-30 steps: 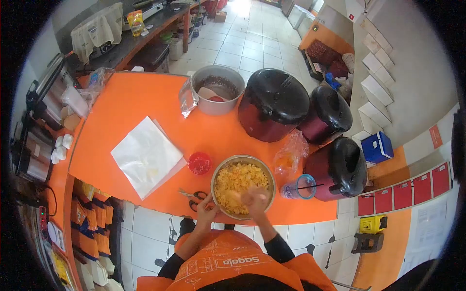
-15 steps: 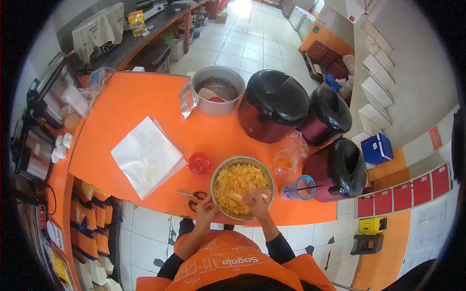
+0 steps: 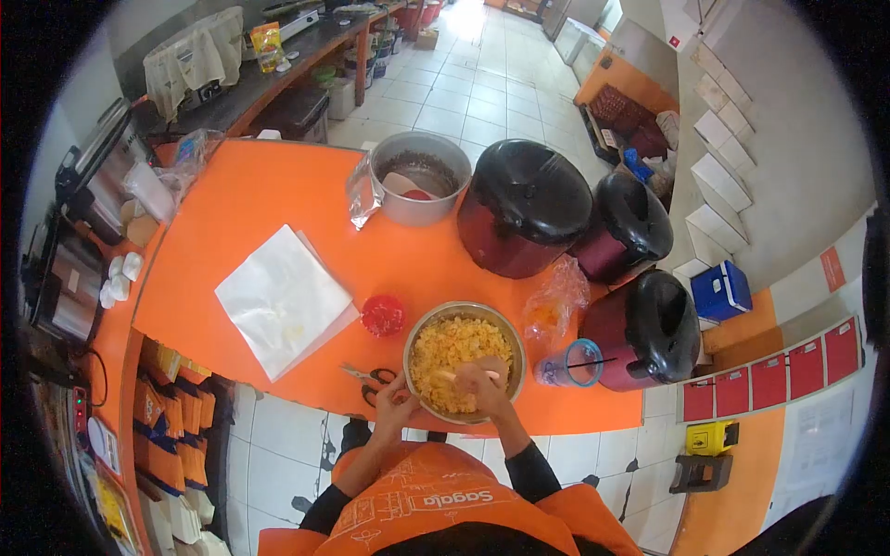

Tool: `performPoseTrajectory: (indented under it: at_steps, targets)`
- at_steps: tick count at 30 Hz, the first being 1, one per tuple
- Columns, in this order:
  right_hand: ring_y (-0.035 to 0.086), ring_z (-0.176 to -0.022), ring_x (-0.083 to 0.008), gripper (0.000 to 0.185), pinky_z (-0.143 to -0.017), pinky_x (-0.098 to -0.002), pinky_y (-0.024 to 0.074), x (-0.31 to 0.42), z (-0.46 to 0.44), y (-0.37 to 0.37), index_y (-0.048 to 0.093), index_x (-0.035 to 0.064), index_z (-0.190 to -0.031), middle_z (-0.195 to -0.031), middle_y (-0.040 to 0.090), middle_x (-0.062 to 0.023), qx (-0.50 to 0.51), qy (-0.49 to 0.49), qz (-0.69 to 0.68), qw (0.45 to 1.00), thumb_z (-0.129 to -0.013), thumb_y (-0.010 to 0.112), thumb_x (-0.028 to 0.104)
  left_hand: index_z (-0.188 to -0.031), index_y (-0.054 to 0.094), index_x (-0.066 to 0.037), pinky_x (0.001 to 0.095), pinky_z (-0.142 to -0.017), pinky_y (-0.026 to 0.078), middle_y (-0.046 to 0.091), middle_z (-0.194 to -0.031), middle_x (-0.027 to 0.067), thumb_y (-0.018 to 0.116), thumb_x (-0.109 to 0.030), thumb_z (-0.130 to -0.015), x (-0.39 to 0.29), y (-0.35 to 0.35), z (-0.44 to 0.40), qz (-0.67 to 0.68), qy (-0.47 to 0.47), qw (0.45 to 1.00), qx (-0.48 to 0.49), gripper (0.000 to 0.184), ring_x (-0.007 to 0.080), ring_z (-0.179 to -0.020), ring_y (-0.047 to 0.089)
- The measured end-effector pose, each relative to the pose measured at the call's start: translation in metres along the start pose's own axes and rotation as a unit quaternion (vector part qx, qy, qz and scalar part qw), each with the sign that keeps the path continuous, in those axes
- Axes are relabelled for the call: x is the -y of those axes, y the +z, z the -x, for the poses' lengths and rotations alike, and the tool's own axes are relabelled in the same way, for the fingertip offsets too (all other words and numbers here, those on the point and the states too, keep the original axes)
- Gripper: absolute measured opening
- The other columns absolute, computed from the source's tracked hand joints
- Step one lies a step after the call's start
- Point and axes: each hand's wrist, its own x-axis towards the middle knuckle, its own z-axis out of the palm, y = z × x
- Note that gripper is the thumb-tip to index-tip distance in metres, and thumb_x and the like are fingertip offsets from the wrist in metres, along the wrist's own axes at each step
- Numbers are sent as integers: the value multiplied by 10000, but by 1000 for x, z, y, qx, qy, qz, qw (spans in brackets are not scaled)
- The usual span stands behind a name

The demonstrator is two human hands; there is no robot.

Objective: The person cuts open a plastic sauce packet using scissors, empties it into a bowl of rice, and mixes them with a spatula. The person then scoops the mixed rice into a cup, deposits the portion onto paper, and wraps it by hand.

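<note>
A metal bowl (image 3: 515,335) of yellow, crumbly rice-like food (image 3: 456,345) stands near the front edge of the orange table. My left hand (image 3: 397,402) grips the bowl's rim at its lower left. Inside the bowl, my right hand (image 3: 484,387) is closed round a pale spoon (image 3: 449,375), whose tip is in the food. Scissors (image 3: 380,375) with black handles lie just beside my left hand. A small red container (image 3: 382,316) sits to the left of the bowl.
White paper sheets (image 3: 283,301) lie on the left of the table (image 3: 199,204). Behind the bowl stand a grey pot (image 3: 422,211) and dark lidded cookers (image 3: 524,208). A plastic bag (image 3: 558,295) and a clear cup with a straw (image 3: 567,363) are at the right.
My right hand has shifted slightly left within the bowl, carrying the spoon through the food. My left hand stays on the rim. The whole view has moved a little.
</note>
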Motion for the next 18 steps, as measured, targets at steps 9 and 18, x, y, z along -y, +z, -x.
performPoseTrajectory:
  at_steps: [9,18]
  targets:
    - [434,-565,-96,350,-523,-238,343,21,10,31,485,67,-684,-616,440,19,-180,78,-144,970,-947,402,284,-1285,439,-14,223,-715,491,552,-1099,41,578,-6,-780,26,-27,-19,-22,10,1000,15,524,118,-874,580]
    - [295,-454,-123,445,-421,-260,227,78,-16,-15,325,129,-582,-509,321,-19,-175,-284,-312,890,-942,365,388,-1301,401,-5,221,-693,479,573,-1020,89,602,-18,-762,-9,-26,-44,-20,0,999,-40,576,137,-867,576]
